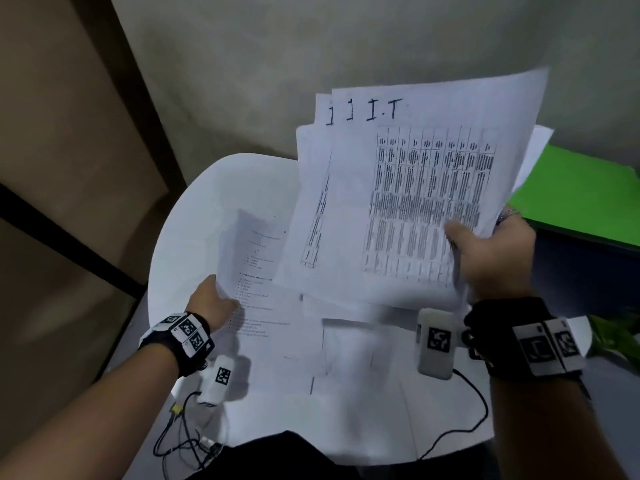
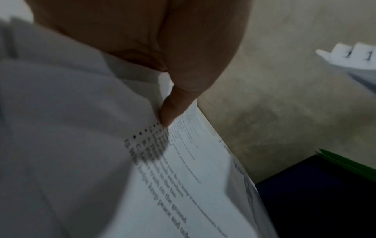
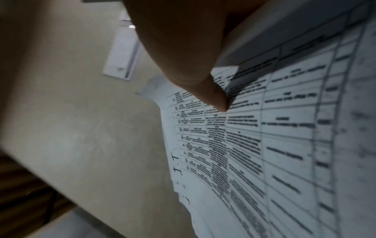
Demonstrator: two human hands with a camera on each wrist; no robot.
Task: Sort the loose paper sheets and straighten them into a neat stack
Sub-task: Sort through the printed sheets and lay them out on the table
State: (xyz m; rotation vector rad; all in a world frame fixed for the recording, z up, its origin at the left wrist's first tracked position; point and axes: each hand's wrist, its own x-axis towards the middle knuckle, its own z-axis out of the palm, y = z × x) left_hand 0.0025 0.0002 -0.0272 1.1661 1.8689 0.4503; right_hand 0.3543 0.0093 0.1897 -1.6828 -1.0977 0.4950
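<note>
The right hand (image 1: 491,251) holds up a fanned bundle of sheets (image 1: 408,188) above a round white worktop (image 1: 180,237), its thumb pressed on the printed face near the bundle's lower right corner and the other fingers hidden behind the paper, so the bundle is pinched between them. The front sheet carries a dense printed table and the handwritten letters "I.T" along its top edge; at least two more sheets stick out to its left, each with a handwritten mark at the top. The right wrist view shows the same thumb (image 3: 213,96) lying on the table rows, with the paper curving away below it. The left hand (image 1: 211,299) grips the left edge of a second sheet (image 1: 256,271) printed with a bulleted list, lifting that edge off the worktop; the left wrist view shows the thumb (image 2: 173,111) on top of the page just beside the bullet points, with the fingers closed on the paper from underneath. More loose sheets (image 1: 346,375) lie flat and overlapping on the worktop beneath both hands, reaching to its near edge. A green folder (image 1: 581,192) lies on a dark surface to the right, near the bundle and partly behind it. Both wrists wear black straps with white marker blocks, and thin black cables trail across the near papers.
</note>
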